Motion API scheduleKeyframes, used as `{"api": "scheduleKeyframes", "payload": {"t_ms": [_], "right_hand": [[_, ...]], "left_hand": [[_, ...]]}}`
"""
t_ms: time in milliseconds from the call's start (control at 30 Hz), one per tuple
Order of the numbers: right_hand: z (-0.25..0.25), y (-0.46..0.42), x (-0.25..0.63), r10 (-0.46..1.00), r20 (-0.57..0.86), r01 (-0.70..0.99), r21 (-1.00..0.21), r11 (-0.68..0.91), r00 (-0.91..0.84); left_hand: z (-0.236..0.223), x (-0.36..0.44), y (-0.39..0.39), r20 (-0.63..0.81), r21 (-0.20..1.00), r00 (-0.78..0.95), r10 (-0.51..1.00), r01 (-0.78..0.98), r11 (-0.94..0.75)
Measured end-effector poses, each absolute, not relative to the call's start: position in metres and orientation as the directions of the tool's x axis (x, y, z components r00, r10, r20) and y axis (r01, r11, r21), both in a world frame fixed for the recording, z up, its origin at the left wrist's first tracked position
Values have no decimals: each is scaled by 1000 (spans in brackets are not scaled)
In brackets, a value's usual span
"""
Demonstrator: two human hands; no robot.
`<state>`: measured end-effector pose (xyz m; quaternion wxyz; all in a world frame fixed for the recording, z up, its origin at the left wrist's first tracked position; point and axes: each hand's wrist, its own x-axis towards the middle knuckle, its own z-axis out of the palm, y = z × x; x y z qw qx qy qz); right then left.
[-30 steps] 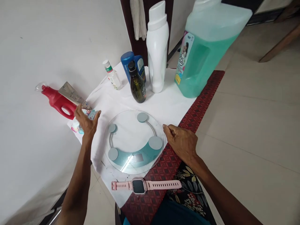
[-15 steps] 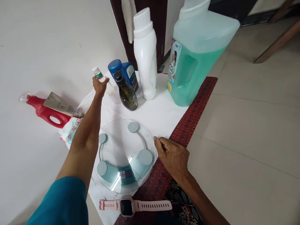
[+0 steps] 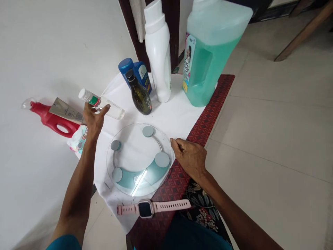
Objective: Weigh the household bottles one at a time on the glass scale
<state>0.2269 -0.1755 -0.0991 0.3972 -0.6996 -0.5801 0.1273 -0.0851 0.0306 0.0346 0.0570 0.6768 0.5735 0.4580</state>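
Note:
My left hand [image 3: 94, 118] is closed around a clear bottle [image 3: 111, 108] with a white cap and a green and red band. The bottle leans over the white cloth, its base toward the right. Below it lies a round glass bathroom scale [image 3: 135, 149] with grey-green discs; glare covers part of its display. At the scale's right rim rests my right hand [image 3: 191, 156], curled into a loose fist with the thumb on top. No object shows in it. A pink smartwatch [image 3: 145, 209] lies in front of the scale.
Behind the scale stand a dark pump-top bottle [image 3: 140, 99], a blue bottle [image 3: 143, 76], a tall white bottle [image 3: 158, 59] and a big jug of green liquid [image 3: 205, 62]. A red bottle [image 3: 49, 119], a grey tube [image 3: 66, 110] and a wipes pack [image 3: 79, 139] sit at left.
My left hand has drawn the clear bottle from beside the blue bottle toward the left and nearer to me, tilting it further. My right hand stays at the scale's edge. The view has shifted slightly.

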Motion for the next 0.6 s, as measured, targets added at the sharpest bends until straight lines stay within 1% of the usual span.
{"api": "scheduleKeyframes", "payload": {"t_ms": [167,267,400,600], "right_hand": [[-98,-174,225,929,199,734,-671,-103,312],[-95,-173,223,936,157,753,-642,-147,316],[-91,-173,221,934,151,774,-611,-168,322],[-88,-174,218,930,149,768,-615,-179,335]], "left_hand": [[48,-86,-83,456,683,-3,890,641,-349],[42,-77,-126,448,690,44,893,618,-377],[29,-65,-149,457,649,131,880,627,-431],[23,-53,-151,469,569,231,852,659,-492]]}}
